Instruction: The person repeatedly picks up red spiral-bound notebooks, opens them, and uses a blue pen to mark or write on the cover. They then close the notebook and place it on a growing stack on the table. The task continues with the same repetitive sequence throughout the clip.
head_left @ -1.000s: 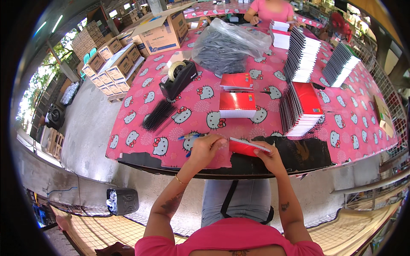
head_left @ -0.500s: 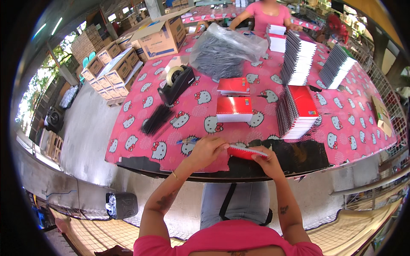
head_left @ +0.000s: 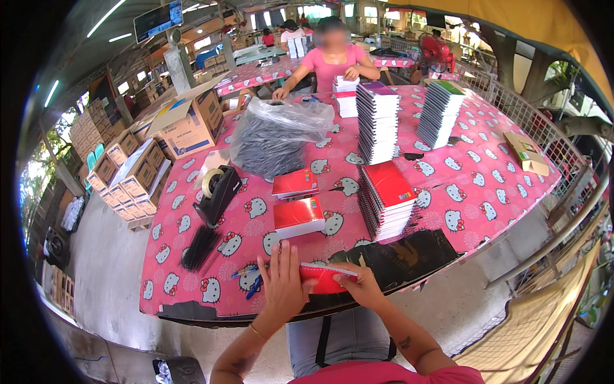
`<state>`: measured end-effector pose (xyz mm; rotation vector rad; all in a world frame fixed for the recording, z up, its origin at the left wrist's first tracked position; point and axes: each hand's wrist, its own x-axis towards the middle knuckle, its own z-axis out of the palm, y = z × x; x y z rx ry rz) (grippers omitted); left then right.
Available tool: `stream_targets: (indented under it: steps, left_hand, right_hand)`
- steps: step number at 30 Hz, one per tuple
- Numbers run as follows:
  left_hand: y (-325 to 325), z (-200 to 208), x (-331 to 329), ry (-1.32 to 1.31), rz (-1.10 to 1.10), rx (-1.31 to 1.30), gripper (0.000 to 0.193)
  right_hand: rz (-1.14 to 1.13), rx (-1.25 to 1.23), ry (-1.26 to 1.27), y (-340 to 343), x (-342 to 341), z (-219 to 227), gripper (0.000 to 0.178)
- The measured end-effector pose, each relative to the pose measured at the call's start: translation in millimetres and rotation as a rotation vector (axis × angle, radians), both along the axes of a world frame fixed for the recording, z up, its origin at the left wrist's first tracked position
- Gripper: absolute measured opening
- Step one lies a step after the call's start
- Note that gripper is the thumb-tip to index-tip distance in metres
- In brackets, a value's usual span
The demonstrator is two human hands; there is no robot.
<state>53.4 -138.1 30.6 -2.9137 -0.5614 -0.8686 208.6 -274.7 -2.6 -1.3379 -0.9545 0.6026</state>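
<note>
A small red notebook (head_left: 329,280) without a visible spiral on it is tilted up at the table's near edge. My right hand (head_left: 363,288) grips its right end, thumb over the cover. At its left end, my left hand (head_left: 281,281) has its fingers stretched out and apart, with the thumb against the cover. Beside the left hand lie blue pens (head_left: 254,288) and a bundle of black spiral binding coils (head_left: 201,248). Just beyond are a stack of red notebooks (head_left: 299,217) and a smaller red stack (head_left: 295,184). Tall spiral-bound red notebooks (head_left: 387,201) stand at the right.
A black tape dispenser (head_left: 219,197) and a clear plastic bag of black coils (head_left: 272,144) stand left of centre. Further notebook stacks (head_left: 377,125) rise behind, another (head_left: 441,115) to the right. A person (head_left: 332,61) works across the pink table. Cardboard boxes (head_left: 190,125) fill the left.
The view has tilted up and shifted right. My left hand has gone from pinching the notebook's left end to spread fingers. My right hand keeps its grip. The co-worker's hand is now on a far stack.
</note>
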Motion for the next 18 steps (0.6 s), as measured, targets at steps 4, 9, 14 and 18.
stream_targets:
  steps: [4, 9, 14, 18]
  left_hand:
    - [4, -8, -16, 0.020, 0.003, -0.060, 0.058]
    - [43, 27, -12, 0.086, -0.288, -0.275, 0.024]
    - [45, 34, -10, 0.046, -0.406, -0.290, 0.021]
    - [44, 42, -7, 0.037, -0.466, -0.233, 0.019]
  right_hand:
    - [-0.008, 0.047, -0.167, 0, 5, 4, 0.028]
    - [0.080, 0.021, -0.174, -2, 8, 9, 0.032]
    - [0.110, 0.002, -0.184, -8, 8, 9, 0.032]
    - [0.115, 0.014, -0.147, -10, 10, 7, 0.031]
